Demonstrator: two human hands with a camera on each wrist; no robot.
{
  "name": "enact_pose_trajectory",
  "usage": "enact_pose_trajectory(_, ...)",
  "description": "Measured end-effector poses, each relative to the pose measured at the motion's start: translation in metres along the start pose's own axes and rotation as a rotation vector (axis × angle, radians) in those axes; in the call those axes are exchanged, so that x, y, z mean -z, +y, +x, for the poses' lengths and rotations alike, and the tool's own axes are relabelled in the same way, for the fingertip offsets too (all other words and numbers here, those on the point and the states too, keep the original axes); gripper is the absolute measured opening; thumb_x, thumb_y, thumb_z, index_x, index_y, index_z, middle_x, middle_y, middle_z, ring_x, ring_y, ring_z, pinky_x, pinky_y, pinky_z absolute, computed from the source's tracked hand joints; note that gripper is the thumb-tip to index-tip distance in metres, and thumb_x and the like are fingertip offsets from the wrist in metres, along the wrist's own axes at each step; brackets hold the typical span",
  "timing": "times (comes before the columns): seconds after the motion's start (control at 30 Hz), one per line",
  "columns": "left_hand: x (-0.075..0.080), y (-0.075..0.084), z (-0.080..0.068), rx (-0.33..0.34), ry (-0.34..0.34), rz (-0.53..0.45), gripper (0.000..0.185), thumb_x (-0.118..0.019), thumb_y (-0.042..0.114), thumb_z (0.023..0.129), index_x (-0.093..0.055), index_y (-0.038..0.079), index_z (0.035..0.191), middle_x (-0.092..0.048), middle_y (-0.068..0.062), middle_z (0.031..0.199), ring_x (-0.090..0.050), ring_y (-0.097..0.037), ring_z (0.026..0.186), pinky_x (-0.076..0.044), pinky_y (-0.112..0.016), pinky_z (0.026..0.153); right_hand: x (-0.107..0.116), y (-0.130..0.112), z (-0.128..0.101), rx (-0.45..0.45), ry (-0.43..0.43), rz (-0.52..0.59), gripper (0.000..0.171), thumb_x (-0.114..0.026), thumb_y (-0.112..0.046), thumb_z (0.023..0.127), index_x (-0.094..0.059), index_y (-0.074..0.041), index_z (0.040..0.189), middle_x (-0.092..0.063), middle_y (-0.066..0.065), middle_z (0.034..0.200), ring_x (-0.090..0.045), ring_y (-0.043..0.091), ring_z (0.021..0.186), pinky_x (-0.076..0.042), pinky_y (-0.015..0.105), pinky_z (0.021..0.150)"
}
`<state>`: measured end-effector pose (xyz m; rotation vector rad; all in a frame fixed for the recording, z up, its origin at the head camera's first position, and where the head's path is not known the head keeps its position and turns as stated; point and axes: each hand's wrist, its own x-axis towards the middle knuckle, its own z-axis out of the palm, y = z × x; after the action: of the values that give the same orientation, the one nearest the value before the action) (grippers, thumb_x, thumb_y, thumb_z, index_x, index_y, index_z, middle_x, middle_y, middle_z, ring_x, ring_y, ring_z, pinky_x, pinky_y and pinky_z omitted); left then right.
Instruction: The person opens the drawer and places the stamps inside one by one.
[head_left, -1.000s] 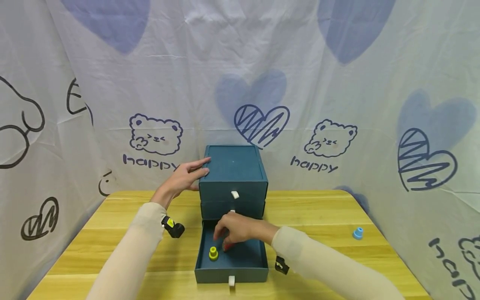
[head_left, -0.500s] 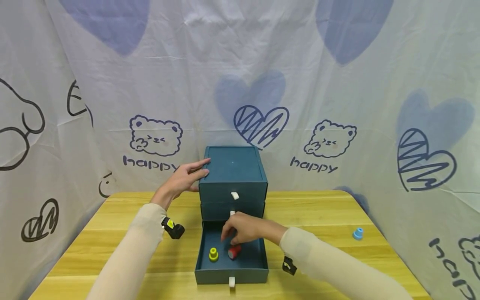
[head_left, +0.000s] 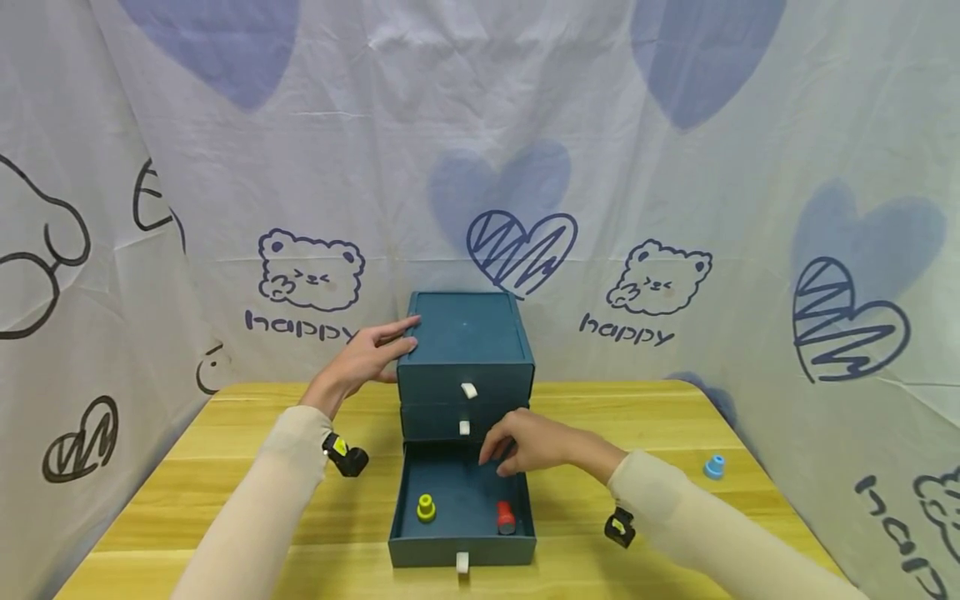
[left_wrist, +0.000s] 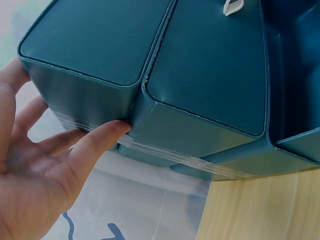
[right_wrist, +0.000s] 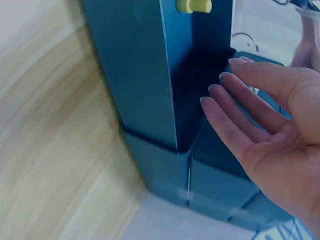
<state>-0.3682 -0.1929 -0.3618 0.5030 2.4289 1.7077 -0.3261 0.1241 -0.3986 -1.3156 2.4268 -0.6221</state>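
Note:
A dark teal drawer cabinet (head_left: 465, 333) stands on the table, its bottom drawer (head_left: 450, 552) pulled out. My left hand (head_left: 363, 354) rests against the cabinet's left side near the top. In the left wrist view its fingertips and thumb touch the side wall. Over the drawer's right rear part hovers my right hand (head_left: 528, 442), fingers loosely bent and holding nothing. Inside the drawer, a small red cylindrical piece (head_left: 506, 518) with a grey end lies on its side at the right. A yellow stepped piece (head_left: 426, 508) with a wide base stands upright at the left.
A light blue stepped piece (head_left: 715, 467) stands on the wooden table (head_left: 630, 417) far to the right. The two closed drawers carry white pull tabs (head_left: 468, 390). Behind the table hangs a white printed curtain (head_left: 375, 167).
The right hand has let go of the red piece and moved right and up. The red piece now lies farther right in the drawer. The left hand has stayed put.

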Motion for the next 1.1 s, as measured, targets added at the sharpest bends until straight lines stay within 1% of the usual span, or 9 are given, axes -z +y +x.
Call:
enact_pose_trajectory(0.17, 0.001, 0.0, 0.001, 0.001, 0.0, -0.001, 0.062, -0.056, 0.036, 0.107, -0.034, 0.022, 0.163, -0.021, -0.014, 0.173, -0.028, -0.042, 0.156, -0.048, -0.064, 0.108, 0.011, 0.009, -0.021, -0.03, 0.036, 0.052, 0.022, -0.077, -0.002, 0.09, -0.079, -0.008, 0.111, -0.077, 0.007, 0.114, -0.074, 0.026, 0.105, -0.063, 0.026, 0.087)
enact_pose_trajectory(0.4, 0.002, 0.001, 0.002, 0.006, -0.005, -0.008, 0.062, -0.056, 0.037, 0.107, -0.033, 0.023, 0.163, -0.02, -0.013, 0.173, -0.027, -0.041, 0.156, -0.047, -0.065, 0.108, 0.026, 0.03, -0.054, -0.089, 0.103, 0.072, 0.022, -0.077, -0.003, 0.089, -0.079, -0.009, 0.11, -0.078, 0.007, 0.113, -0.073, 0.02, 0.102, -0.064, 0.03, 0.085)
enact_pose_trajectory(0.63, 0.002, -0.001, 0.003, -0.005, -0.013, 0.009, 0.062, -0.056, 0.036, 0.107, -0.033, 0.022, 0.163, -0.022, -0.013, 0.173, -0.028, -0.041, 0.157, -0.047, -0.064, 0.109, 0.037, 0.047, -0.088, -0.144, 0.16, 0.077, 0.023, -0.078, -0.003, 0.088, -0.079, -0.01, 0.11, -0.077, 0.008, 0.113, -0.074, 0.021, 0.101, -0.065, 0.034, 0.085)
enact_pose_trajectory(0.87, 0.003, -0.001, 0.003, -0.002, -0.014, -0.005, 0.062, -0.056, 0.037, 0.107, -0.033, 0.022, 0.163, -0.023, -0.012, 0.173, -0.028, -0.04, 0.156, -0.047, -0.064, 0.109, 0.042, 0.065, -0.121, -0.185, 0.199, 0.101, 0.021, -0.076, -0.005, 0.091, -0.078, -0.009, 0.111, -0.075, 0.014, 0.116, -0.073, 0.028, 0.104, -0.065, 0.032, 0.084)
enact_pose_trajectory(1.1, 0.002, -0.002, 0.003, -0.005, -0.014, 0.001, 0.063, -0.056, 0.037, 0.107, -0.033, 0.022, 0.163, -0.022, -0.012, 0.173, -0.028, -0.04, 0.156, -0.048, -0.064, 0.109, 0.044, 0.088, -0.154, -0.237, 0.263, 0.104, 0.022, -0.077, -0.007, 0.091, -0.076, -0.006, 0.112, -0.074, 0.02, 0.117, -0.073, 0.035, 0.104, -0.065, 0.03, 0.082)
